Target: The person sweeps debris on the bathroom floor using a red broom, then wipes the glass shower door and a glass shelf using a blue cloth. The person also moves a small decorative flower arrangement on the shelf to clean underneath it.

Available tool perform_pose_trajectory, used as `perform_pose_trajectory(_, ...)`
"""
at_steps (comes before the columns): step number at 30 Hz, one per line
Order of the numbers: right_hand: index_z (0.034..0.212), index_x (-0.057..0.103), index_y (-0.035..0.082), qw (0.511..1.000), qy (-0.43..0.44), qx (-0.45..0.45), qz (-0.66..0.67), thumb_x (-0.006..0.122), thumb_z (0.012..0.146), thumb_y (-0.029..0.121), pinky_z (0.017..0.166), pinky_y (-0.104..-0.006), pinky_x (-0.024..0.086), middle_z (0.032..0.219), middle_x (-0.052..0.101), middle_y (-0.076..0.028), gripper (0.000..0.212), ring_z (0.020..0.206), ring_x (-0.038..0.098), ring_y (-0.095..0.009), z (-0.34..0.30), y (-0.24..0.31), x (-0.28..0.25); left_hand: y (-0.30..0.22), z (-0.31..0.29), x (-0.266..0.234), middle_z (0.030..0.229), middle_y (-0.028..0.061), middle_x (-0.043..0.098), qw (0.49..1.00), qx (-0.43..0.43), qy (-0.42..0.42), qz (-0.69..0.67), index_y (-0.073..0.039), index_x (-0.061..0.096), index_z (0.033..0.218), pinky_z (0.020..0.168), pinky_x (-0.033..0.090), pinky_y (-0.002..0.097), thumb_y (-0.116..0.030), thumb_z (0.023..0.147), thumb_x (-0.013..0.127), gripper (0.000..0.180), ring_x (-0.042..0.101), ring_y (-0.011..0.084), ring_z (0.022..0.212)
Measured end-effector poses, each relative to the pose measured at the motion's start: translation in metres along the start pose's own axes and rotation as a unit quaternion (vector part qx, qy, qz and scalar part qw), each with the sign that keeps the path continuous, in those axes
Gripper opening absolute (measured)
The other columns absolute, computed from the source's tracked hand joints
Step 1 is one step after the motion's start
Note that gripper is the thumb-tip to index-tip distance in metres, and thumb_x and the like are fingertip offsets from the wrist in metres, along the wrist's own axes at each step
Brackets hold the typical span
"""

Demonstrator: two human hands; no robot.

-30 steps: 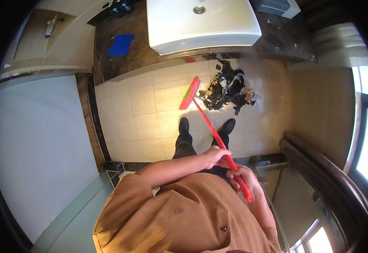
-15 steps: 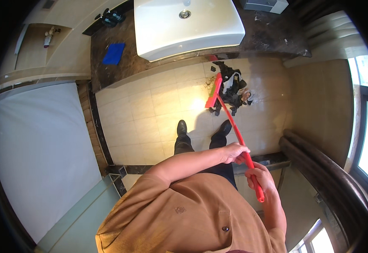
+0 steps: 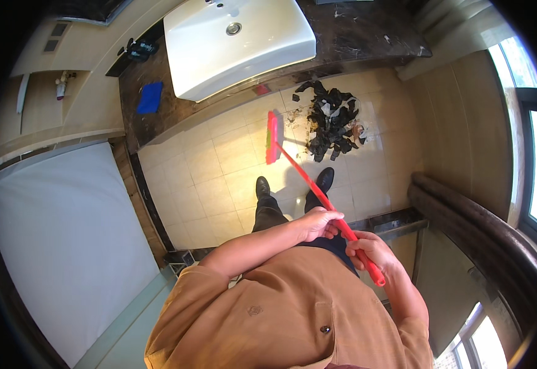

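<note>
- Floor (image 3: 210, 169): pale tiles; parts hidden by pile, legs (image 3: 269, 214) and counter.
- Counter (image 3: 367, 27): dark veined stone, top side clipped by frame.
- Basin (image 3: 250, 72): white, rectangular, sits on counter; back edge partly cut off.
- Broom (image 3: 317, 192): long red handle, slants from both hands forward and left to its head. Stretches under the hands hidden; butt end sticks out past the right hand.
- Pile (image 3: 333, 120): on floor in front of counter, right of broom head. Mostly black crumpled scraps, some whitish and brownish bits mixed in. Material hard to make out, lower layers buried.
- Broom head (image 3: 272, 138): narrow, pinkish red, green strip on its left side. Gap between it and pile; can't tell if bristles touch tile.
- Blue cloth (image 3: 150, 97): flat on counter, left of basin.
- Left hand (image 3: 319, 224): grasping handle, the grip nearer the head.
- Right hand (image 3: 376, 249): clenched round handle near butt; some fingers hidden.
- Bottles (image 3: 138, 50): dark, bunched in counter corner, count unclear.
- Crumbs (image 3: 294, 115): loose between head and pile, too small to identify.
</note>
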State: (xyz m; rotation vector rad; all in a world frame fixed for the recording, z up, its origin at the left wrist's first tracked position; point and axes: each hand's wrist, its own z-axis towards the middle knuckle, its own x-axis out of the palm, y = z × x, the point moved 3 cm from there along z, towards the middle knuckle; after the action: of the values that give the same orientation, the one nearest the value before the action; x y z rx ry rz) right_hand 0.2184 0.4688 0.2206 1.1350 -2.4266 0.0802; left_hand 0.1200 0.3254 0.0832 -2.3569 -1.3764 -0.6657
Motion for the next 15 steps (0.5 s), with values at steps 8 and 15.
perform_pose_trajectory(8, 0.106, 0.061, -0.003, 0.987, -0.037, 0.038, -0.152, 0.06, 0.092, 0.011, 0.042, -0.0298, 0.041, 0.077, 0.061, -0.007, 0.02, 0.048, 0.054, -0.015, 0.015, 0.012, -0.045, 0.013, 0.065, 0.014, 0.083, 0.0055, 0.072, 0.996, -0.059, 0.046, -0.038, -0.009, 0.069, 0.092, 0.064, 0.052, 0.034, -0.028, 0.094, 0.068, 0.019, 0.065, 0.017, 0.069)
perform_pose_trajectory(15, 0.116, 0.057, -0.001, 0.958, -0.093, -0.016, -0.272, 0.057, 0.092, 0.01, 0.045, -0.031, 0.045, 0.075, 0.058, -0.005, 0.026, 0.048, 0.055, -0.015, -0.03, 0.017, -0.048, 0.001, 0.07, 0.057, 0.081, 0.0056, 0.071, 0.991, -0.041, 0.125, 0.003, -0.007, 0.07, 0.092, 0.065, 0.054, 0.032, -0.025, 0.097, 0.065, 0.019, 0.066, 0.0163, 0.07)
